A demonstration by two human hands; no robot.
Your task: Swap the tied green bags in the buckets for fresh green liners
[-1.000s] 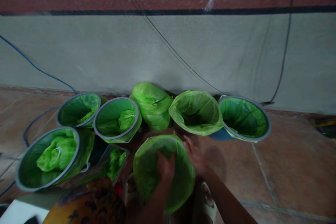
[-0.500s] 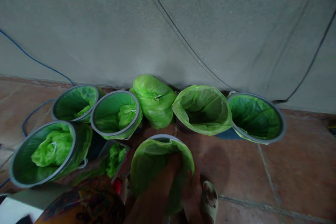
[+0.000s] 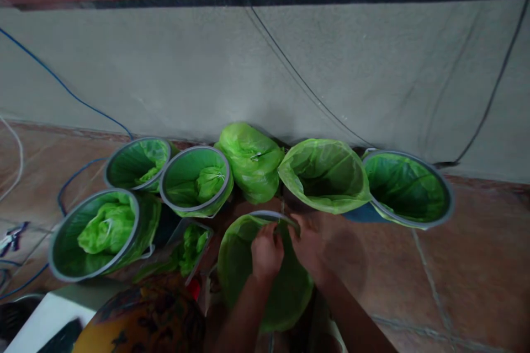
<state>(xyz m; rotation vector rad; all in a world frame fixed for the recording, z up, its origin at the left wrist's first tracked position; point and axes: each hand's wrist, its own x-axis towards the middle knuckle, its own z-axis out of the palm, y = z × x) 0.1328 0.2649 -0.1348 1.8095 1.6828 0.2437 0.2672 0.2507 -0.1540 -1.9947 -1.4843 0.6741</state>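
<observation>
Right below me stands a bin [image 3: 261, 213] lined with a green plastic bag [image 3: 237, 256]. At the bin's far rim, my left hand [image 3: 267, 252] is closed on the bag's edge from inside the opening. Beside it, my right hand [image 3: 307, 244] pinches the same edge at the far right of the rim. A strip of grey rim shows bare between and left of the hands. The fingertips are partly hidden behind the knuckles.
Other bag-lined bins stand left [image 3: 93, 237] and right [image 3: 408, 187]. A tied green bag [image 3: 250, 162] leans by the wall [image 3: 186, 66]. Left of my bin sits a clear tray [image 3: 205, 253] with green plastic. Cables [image 3: 78, 98] run down the wall.
My left hand has come up from deep inside the bin to its far rim. My right hand has moved from the right side to the far rim. The view has tilted up slightly.
</observation>
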